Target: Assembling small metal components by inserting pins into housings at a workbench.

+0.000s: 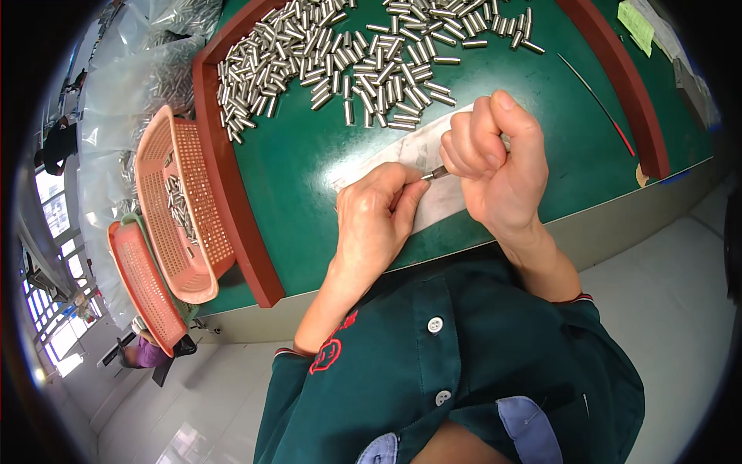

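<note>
Two hands meet over the green table (309,155), both closed on one small metal pin (436,174). The left hand (375,220) pinches the pin's near end between thumb and fingertips; the right hand (495,158) is curled into a loose fist around its far end, thumb on top. The pin lies level between them, just above a strip of white paper (421,147) on the tabletop. Beyond the paper, a large heap of like metal pins (348,54) is spread across the table. A red rim (232,193) borders the surface. Left of it, a pink basket (182,201) holds more pins, tilted over a second pink basket (143,286).
</note>
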Tool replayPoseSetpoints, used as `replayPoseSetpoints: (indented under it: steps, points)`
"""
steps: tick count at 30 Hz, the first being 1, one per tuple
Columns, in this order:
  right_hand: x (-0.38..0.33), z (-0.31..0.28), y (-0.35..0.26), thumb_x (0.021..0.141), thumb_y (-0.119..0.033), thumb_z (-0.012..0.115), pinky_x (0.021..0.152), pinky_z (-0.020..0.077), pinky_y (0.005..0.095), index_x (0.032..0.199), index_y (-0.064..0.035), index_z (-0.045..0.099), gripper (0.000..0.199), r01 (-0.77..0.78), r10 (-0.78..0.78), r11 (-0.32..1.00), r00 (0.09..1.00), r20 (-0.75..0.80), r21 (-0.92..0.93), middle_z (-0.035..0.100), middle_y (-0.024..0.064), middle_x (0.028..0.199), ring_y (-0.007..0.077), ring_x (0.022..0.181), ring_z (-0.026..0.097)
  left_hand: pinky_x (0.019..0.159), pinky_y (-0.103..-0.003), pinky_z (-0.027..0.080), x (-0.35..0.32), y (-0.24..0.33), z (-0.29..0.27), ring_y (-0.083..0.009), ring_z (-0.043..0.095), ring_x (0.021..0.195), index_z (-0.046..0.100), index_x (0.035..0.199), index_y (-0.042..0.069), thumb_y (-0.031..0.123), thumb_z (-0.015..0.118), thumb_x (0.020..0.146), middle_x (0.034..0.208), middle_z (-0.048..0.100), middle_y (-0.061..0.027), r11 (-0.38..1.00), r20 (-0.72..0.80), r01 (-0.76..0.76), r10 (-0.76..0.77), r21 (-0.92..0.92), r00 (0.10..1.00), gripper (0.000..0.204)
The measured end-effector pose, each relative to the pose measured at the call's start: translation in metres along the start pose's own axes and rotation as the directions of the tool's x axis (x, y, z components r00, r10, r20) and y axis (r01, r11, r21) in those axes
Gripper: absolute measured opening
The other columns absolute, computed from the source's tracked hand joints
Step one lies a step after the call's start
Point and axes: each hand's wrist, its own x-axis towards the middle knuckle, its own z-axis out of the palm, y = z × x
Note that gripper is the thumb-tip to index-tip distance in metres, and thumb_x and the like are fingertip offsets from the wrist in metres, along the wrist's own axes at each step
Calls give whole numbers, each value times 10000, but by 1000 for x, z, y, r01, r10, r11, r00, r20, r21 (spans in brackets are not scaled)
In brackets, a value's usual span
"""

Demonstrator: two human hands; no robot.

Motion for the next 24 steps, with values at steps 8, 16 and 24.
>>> replayPoseSetpoints:
  steps: [8,16,24]
  points:
    - [-2,11,1,900,-232,293,387,149,236,507,-110,276,412,46,-48,977,999,-5,-210,234,-36,432,59,401,157,466,-328,412,-1,-4,2,-271,533,508,579,705,28,35,634,694,632,568,-101,998,7,-2,3,-68,1000,57]
    - [-4,16,6,903,-219,333,409,159,245,514,-102,265,412,79,-79,944,997,12,-321,241,-31,458,64,412,189,473,-334,417,5,-6,-3,-286,544,533,580,697,22,24,626,687,638,571,-105,997,27,-14,16,-79,1000,47]
    - [-8,12,14,883,-178,405,413,225,239,536,-35,347,380,226,-190,923,971,141,-311,337,-26,492,43,474,278,455,-335,402,4,-2,-3,-279,527,509,568,696,22,27,626,690,609,553,-108,998,-4,-40,40,-55,999,59]
